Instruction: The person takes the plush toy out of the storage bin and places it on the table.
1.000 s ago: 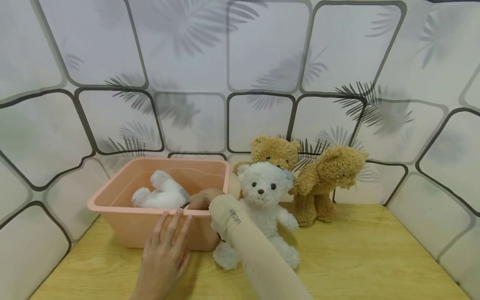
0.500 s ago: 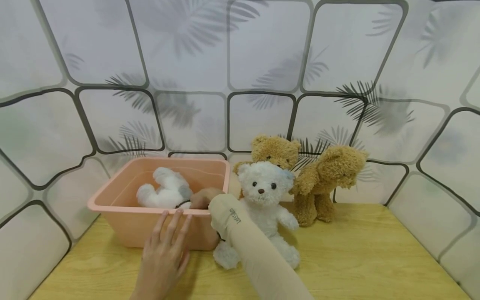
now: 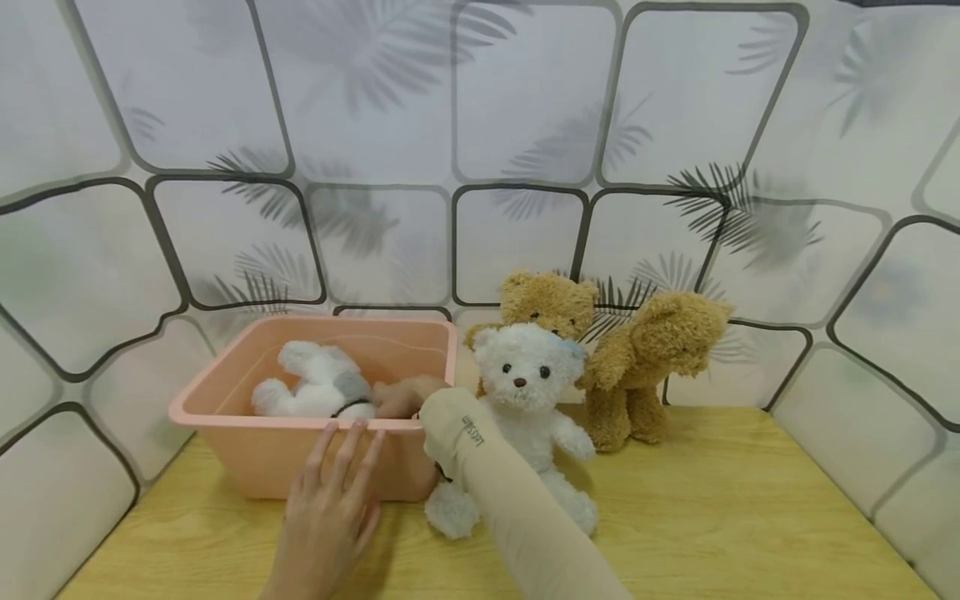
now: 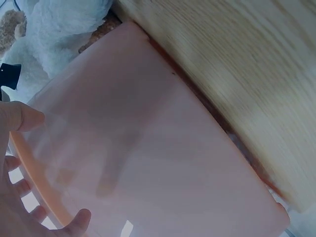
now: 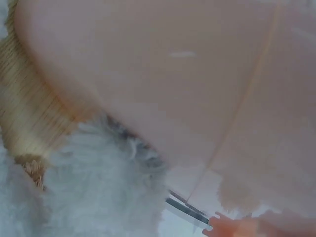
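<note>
A white plush toy [image 3: 315, 387] with a grey patch and a dark band lies on its side in the pink plastic basin [image 3: 322, 462]. Inside the basin's right end, my right hand [image 3: 405, 396] holds the toy's near end; its fingertips are hidden behind the front rim. My left hand [image 3: 330, 500] rests against the front of the basin, fingers extended up to the rim. From the left wrist, the fingers [image 4: 22, 187] show along that rim, with the thumb [image 4: 27, 117] at the outer wall. The right wrist view shows the basin's outer wall [image 5: 148, 64] and white fur.
A white teddy bear [image 3: 521, 367] sits against my right forearm, right of the basin. Behind it sits a brown teddy bear [image 3: 547, 302]; another brown bear [image 3: 626, 371] stands turned aside. The wooden tabletop [image 3: 720, 500] meets patterned curtain walls [image 3: 525, 242] at back and sides.
The white plush toy shifted right, then back left inside the basin, moving with my right hand; its grey patch and dark band came into fuller view. My left hand has stayed in place.
</note>
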Demonstrator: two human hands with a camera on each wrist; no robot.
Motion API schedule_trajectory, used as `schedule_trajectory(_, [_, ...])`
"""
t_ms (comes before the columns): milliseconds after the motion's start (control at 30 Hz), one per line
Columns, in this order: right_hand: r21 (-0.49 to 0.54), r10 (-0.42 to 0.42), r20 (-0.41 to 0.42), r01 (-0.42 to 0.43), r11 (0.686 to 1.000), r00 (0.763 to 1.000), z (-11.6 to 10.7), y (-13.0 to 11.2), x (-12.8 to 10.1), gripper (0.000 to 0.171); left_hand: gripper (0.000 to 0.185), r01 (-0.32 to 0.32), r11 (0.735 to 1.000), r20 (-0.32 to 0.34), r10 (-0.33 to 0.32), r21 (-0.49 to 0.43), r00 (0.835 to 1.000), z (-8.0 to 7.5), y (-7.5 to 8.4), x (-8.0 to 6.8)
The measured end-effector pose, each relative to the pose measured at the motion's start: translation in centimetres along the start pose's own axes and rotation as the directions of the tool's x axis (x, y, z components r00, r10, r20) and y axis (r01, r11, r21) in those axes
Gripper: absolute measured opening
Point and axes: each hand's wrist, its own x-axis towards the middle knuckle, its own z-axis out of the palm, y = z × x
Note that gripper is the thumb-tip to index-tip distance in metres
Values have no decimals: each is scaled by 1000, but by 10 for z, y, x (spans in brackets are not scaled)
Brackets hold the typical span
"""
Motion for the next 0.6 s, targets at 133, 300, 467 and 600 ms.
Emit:
schedule_trajectory(133, [43, -102, 60, 100, 994, 993, -1, 0, 4, 63, 58, 1, 1000, 12, -1, 6, 1000, 0, 0, 0])
schedule_trajectory(300, [-89, -218, 119, 229, 969, 969, -4, -4, 5, 47, 59, 4, 1000, 26, -4, 5, 1000, -2, -1, 0])
schedule_trajectory(467, [-60, -237, 132, 246, 967, 963, -5, -8, 6, 43, 59, 5, 1000, 30, -5, 7, 1000, -2, -3, 0])
schedule_trajectory(600, [-96, -115, 43, 119, 988, 992, -1, -7, 7, 36, 59, 3, 1000, 24, -3, 10, 1000, -2, -4, -1])
